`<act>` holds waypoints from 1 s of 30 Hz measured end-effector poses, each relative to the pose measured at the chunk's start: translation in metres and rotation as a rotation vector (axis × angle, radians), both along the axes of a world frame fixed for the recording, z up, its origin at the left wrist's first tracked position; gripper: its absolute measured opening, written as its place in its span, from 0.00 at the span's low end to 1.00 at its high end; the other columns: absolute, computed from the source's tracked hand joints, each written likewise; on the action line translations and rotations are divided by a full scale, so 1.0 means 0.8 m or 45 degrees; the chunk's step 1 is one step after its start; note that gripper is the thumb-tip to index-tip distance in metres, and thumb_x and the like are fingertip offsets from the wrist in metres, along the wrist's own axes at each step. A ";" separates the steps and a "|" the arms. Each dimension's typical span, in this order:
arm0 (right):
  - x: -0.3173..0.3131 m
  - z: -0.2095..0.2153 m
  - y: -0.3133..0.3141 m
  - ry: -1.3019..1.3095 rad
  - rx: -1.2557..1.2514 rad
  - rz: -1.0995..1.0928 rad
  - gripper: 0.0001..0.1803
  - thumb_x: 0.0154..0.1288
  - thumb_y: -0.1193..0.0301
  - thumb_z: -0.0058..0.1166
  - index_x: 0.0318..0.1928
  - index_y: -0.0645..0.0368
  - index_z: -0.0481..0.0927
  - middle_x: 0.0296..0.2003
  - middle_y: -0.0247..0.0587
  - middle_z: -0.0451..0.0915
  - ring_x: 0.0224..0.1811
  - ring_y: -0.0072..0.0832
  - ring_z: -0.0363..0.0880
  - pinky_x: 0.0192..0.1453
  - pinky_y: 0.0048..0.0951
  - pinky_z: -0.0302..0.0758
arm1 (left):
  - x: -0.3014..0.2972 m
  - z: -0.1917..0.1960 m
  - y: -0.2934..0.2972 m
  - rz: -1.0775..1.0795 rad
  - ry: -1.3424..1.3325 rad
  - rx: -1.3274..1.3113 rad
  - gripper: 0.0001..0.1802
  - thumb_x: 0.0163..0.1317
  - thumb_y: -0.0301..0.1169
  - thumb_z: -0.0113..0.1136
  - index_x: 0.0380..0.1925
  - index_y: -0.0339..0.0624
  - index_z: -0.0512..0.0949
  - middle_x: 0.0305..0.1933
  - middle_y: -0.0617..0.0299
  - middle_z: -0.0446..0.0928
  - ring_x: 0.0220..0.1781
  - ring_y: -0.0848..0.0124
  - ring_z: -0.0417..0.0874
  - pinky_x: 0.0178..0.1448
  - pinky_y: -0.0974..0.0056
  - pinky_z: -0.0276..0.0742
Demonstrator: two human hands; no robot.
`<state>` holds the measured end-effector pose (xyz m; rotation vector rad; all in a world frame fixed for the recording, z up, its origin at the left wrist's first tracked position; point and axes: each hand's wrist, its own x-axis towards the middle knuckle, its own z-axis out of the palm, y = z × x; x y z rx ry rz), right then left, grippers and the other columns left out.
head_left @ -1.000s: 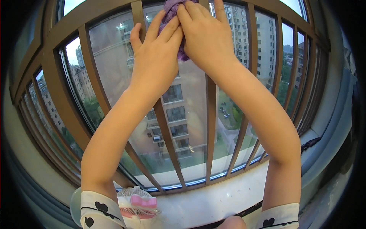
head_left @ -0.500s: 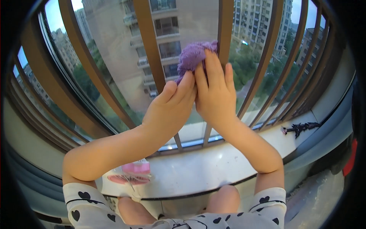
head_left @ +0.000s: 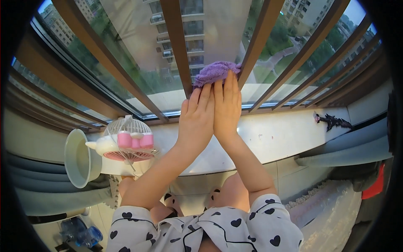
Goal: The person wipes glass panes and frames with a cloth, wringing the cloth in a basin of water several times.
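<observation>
Since half a second ago the two hands and the purple cloth [head_left: 216, 72] have come lower on the window glass [head_left: 138, 38], and now they are close above the white windowsill [head_left: 277, 136]. The left hand [head_left: 196, 122] and the right hand [head_left: 226, 109] lie side by side, flat and touching each other along the forefingers, with the fingers straight and pointing up. Their fingertips press on the lower edge of the cloth; they do not pinch it. The cloth is bunched against the glass, between two brown bars [head_left: 178, 46] of the window grille, a little above the windowsill.

On the windowsill, to the left of the hands, stands a small pink and white fan [head_left: 128, 140] with a wire cage. Just left of the fan a pale green bowl [head_left: 79, 157] leans on its side at the end of the windowsill. Far to the right on the windowsill lies a small dark object [head_left: 333, 122]; what it is I cannot tell. Below the windowsill the person's sleeves [head_left: 268, 222] with black hearts are seen.
</observation>
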<state>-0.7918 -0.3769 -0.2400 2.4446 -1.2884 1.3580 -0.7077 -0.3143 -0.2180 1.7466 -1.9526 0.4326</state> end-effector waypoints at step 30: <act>0.004 -0.217 0.016 -0.273 0.460 -0.123 0.12 0.58 0.76 0.51 0.43 0.62 0.73 0.37 0.50 0.76 0.40 0.51 0.74 0.41 0.44 0.71 | 0.008 -0.207 -0.011 -0.058 0.674 0.413 0.21 0.58 0.24 0.49 0.54 0.39 0.74 0.60 0.53 0.71 0.58 0.46 0.68 0.64 0.52 0.65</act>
